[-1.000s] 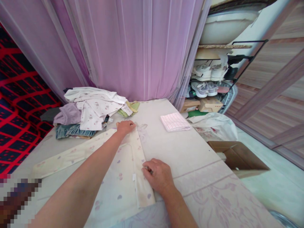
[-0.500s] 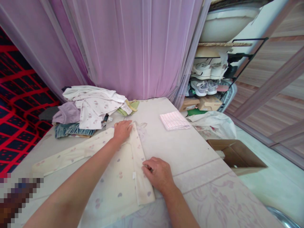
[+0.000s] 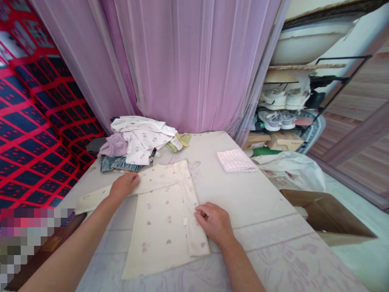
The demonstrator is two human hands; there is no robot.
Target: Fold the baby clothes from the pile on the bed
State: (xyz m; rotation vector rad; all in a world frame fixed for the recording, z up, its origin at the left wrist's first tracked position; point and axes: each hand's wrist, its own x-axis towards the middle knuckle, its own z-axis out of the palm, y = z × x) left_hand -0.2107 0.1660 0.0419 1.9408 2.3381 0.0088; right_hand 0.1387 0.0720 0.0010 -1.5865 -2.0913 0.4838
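Observation:
A cream garment with small purple prints [image 3: 161, 215] lies flat on the pale patterned bed surface [image 3: 261, 202]. Its right side is folded over along a lengthwise crease. My left hand [image 3: 124, 184] rests on the sleeve at the garment's upper left, fingers together and lying on the cloth. Resting on the folded right edge is my right hand [image 3: 214, 221], fingers curled down against the fabric. A sleeve stretches out to the left past my left hand.
A heap of unfolded clothes [image 3: 139, 140] sits at the back left. A folded pink striped cloth [image 3: 235, 161] lies at the right. Purple curtains [image 3: 194, 65] hang behind. A shoe rack [image 3: 282, 117], a white bag [image 3: 291, 168] and an open cardboard box [image 3: 328, 211] stand right of the bed.
My left hand slid from the garment's top edge by the collar leftwards onto the sleeve. My right hand stayed on the folded edge. The view shifted to the left.

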